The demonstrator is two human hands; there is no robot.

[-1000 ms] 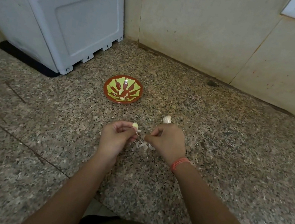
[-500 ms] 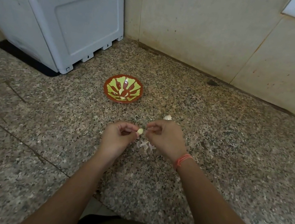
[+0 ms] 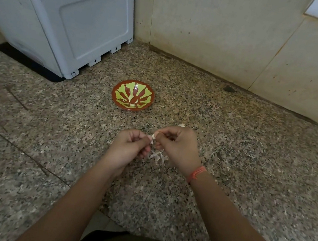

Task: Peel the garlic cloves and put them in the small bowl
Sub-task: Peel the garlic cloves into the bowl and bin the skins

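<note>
- Left hand and right hand both pinch a pale garlic clove, which the fingertips mostly hide.
- At 11 o'clock from the hands, a red-and-green patterned small bowl holds cloves.
- The hands half cover white papery peels.

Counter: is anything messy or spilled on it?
Yes: white garlic skins lie scattered on the counter under the left hand and right hand, which pinch a garlic clove. The small bowl sits upright.
</note>
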